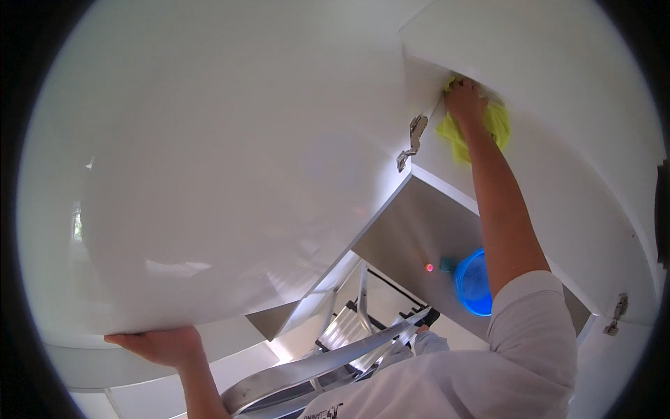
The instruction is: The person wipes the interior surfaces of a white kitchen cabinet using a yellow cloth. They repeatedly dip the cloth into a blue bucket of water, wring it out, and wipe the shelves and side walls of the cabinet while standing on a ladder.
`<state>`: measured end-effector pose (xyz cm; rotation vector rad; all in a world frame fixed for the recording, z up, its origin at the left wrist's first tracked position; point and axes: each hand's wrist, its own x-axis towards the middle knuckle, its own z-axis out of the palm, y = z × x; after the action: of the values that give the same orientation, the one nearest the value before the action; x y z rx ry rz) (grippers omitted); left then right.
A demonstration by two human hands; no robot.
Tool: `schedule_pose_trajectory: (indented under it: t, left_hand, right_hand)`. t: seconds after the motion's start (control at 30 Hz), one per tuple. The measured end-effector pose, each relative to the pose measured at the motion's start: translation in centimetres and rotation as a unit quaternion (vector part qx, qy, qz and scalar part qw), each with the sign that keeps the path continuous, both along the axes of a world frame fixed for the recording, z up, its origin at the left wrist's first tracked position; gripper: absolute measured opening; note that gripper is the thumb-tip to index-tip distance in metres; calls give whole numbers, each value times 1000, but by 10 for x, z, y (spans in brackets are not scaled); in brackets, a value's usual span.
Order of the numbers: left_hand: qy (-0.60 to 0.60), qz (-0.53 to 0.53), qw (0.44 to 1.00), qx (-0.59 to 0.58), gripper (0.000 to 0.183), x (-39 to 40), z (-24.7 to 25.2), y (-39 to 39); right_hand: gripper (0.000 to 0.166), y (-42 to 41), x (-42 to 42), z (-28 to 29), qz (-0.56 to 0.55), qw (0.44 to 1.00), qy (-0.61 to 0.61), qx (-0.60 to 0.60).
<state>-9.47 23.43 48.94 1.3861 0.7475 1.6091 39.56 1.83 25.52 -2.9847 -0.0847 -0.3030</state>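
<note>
My right hand presses a crumpled yellow cloth into the inner corner of a white cabinet. The fingertips are partly lost in the cloth's folds. At the left, my left hand holds the lower edge of a large glossy white cabinet door; some of its fingers are hidden by the panel. A metal hinge sits between the door and the cabinet, just left of the cloth. Another hinge is fixed at the cabinet's right side.
Below lies a grey countertop with a blue bucket, partly hidden by my right arm. Beside it are a teal block, possibly a sponge, and a small bright pink-orange object. An aluminium stepladder stands close in front of my body.
</note>
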Motion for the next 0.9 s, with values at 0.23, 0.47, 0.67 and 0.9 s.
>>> schedule_pose_trajectory:
  t: [0.23,0.47,0.67,0.9]
  left_hand:
    - [-29,-50,998,-37,68,-11,0,1]
    - [-50,-118,990,-64,69,15,11,-17]
    - [216,-17,973,83,69,-18,-10,25]
    - [253,-10,943,218,56,-17,12,-7]
  right_hand:
    - [33,2,-55,4,100,995,12,-24]
    - [33,-4,-175,-12,263,964,-47,-2]
    - [50,-116,-224,-1,336,940,-66,-6]
    - [52,-334,-304,-19,65,990,-65,-109]
